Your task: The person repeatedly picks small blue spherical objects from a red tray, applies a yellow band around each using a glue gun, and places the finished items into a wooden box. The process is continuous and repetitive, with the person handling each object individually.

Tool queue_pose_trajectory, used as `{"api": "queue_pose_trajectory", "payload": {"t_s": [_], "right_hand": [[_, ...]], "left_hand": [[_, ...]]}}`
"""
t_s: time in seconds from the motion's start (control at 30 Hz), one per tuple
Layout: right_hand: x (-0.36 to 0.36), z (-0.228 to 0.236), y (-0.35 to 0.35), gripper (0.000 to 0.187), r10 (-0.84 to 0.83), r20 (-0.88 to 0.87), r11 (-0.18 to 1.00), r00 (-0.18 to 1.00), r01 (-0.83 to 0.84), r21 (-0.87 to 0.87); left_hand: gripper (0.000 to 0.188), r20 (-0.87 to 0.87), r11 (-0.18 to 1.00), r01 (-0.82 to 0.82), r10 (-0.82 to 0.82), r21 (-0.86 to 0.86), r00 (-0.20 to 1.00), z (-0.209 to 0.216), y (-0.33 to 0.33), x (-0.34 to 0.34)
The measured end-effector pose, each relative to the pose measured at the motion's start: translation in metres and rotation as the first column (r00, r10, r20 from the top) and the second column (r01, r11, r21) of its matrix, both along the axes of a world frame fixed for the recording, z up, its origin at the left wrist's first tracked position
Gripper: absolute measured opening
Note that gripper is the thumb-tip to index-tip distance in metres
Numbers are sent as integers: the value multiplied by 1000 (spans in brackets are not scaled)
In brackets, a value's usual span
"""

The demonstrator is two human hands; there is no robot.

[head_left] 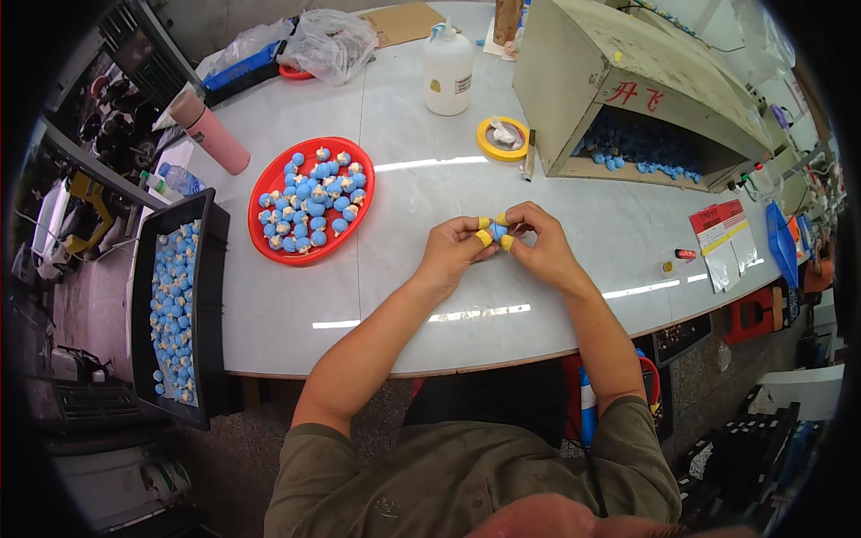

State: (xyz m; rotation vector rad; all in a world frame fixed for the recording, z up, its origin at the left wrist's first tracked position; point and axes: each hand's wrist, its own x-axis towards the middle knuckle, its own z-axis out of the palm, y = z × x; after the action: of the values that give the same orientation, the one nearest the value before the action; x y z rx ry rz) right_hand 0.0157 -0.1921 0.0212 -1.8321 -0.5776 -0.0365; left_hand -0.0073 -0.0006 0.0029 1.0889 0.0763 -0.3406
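My left hand point(453, 251) and my right hand point(536, 244) meet above the pale table point(430, 296), near its middle. Both wear yellow fingertip covers. Between the fingertips they pinch one small blue piece point(497, 231); its shape is mostly hidden by the fingers. A red round tray point(258, 235) with several small blue and cream pieces lies to the left of my left hand.
A black tray point(208, 296) of blue pieces hangs off the table's left edge. A beige slanted box point(574, 81) holding blue pieces stands at the back right. A white bottle point(447, 70), yellow tape roll point(502, 139), pink cylinder point(211, 133) and plastic bags point(327, 40) sit behind.
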Motion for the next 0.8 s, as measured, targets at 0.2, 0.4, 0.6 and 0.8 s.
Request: {"api": "queue_pose_trajectory", "payload": {"t_s": [0.2, 0.4, 0.6, 0.8], "right_hand": [[3, -4, -4, 22, 19, 43, 998, 999, -17, -55], [1, -4, 0, 21, -19, -68, 1000, 997, 19, 1], [0, -2, 0, 20, 9, -41, 1000, 999, -8, 9], [2, -1, -2, 20, 37, -206, 995, 978, -16, 103]], "left_hand": [[21, 10, 1000, 2, -2, 12, 1000, -4, 0, 1], [21, -7, 1000, -21, 21, 19, 1000, -1, -2, 0], [20, -50, 999, -3, 0, -50, 999, -3, 1, 1], [20, -76, 998, -7, 2, -59, 997, 0, 1, 1]]}}
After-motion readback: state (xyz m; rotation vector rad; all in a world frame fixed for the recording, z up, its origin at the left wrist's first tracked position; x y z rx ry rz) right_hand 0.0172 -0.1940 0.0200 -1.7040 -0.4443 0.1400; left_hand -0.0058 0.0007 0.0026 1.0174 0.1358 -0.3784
